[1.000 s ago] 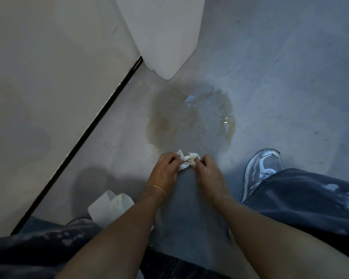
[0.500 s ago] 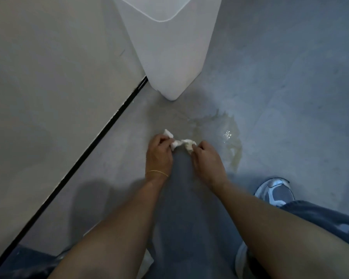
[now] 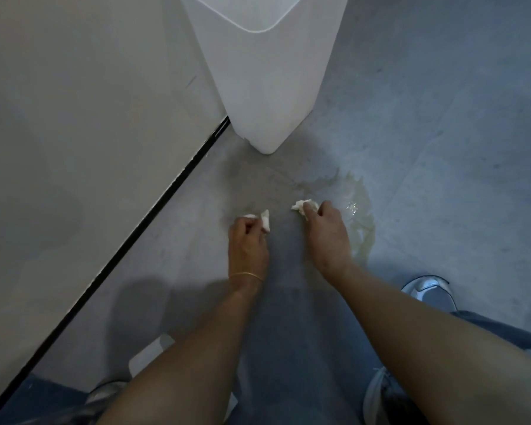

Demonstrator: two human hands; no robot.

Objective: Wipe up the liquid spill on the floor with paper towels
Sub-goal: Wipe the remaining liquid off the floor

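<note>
A yellowish liquid spill (image 3: 357,210) spreads over the grey floor in front of a white bin. My left hand (image 3: 247,243) grips a small crumpled piece of white paper towel (image 3: 265,220) just left of the wet patch. My right hand (image 3: 327,231) grips a second crumpled piece of paper towel (image 3: 302,206) at the spill's left edge. The two hands are apart, each low over the floor. A dull smeared area (image 3: 258,185) lies between the hands and the bin.
A tall white bin (image 3: 267,87) stands just beyond the spill. A pale wall (image 3: 74,133) with a black base strip (image 3: 141,228) runs along the left. More white paper (image 3: 149,357) lies near my left knee. A silver shoe (image 3: 426,289) rests at the right.
The single wad held between both hands has been pulled into two pieces, and the hands have moved apart. The view has tilted up, showing more of the bin.
</note>
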